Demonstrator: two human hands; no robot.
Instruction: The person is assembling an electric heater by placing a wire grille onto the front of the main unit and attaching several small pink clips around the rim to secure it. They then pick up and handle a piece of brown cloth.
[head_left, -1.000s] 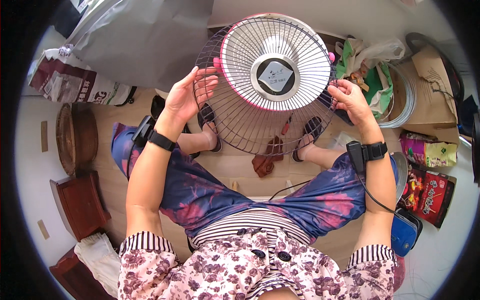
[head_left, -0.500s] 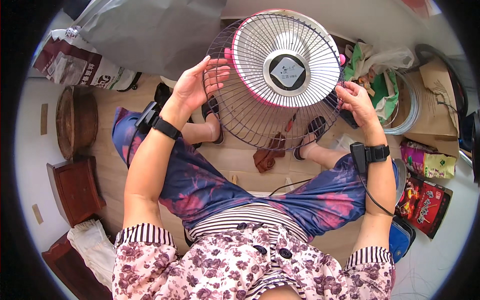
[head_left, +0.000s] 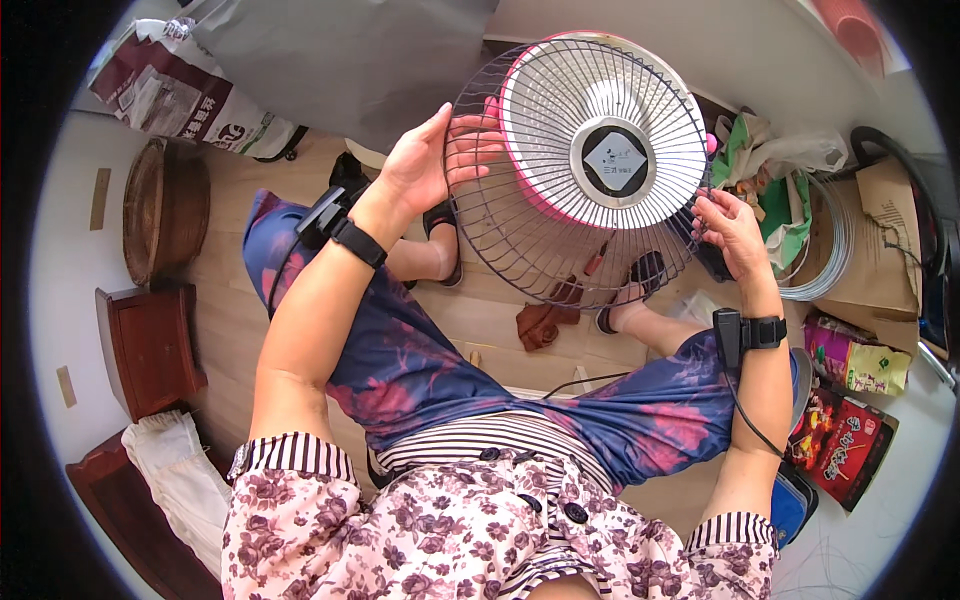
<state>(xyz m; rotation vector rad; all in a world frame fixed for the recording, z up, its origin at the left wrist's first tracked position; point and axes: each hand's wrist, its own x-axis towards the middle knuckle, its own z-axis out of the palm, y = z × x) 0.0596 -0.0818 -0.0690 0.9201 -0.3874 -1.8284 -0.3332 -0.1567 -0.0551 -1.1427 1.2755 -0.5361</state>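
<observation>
Before me stands a dish-shaped electric heater [head_left: 545,150] with a silvery perforated reflector and a pink rim. A dark domed wire guard [head_left: 530,255] overlaps its front, sitting lower and further left than the dish. At the guard's left edge, my left hand [head_left: 425,165] holds the rim, its fairly straight fingers showing through the wires. My right hand [head_left: 735,235] grips the opposite edge with thumb and bent fingers. In the guard's middle is a round plate [head_left: 613,161] with a diamond-shaped label. The heater's lower part is hidden behind the guard.
Beneath the guard lie a brown cloth [head_left: 545,325] and a red-handled tool [head_left: 596,262]. To the right are a wire coil [head_left: 835,240], a cardboard box [head_left: 875,240] and packages. A wooden tub [head_left: 165,210] and a red-brown cabinet [head_left: 155,345] stand left.
The heater, guard and both hands appear shifted right and slightly down, as the whole surroundings shift too. Both hands stay at the guard's edges.
</observation>
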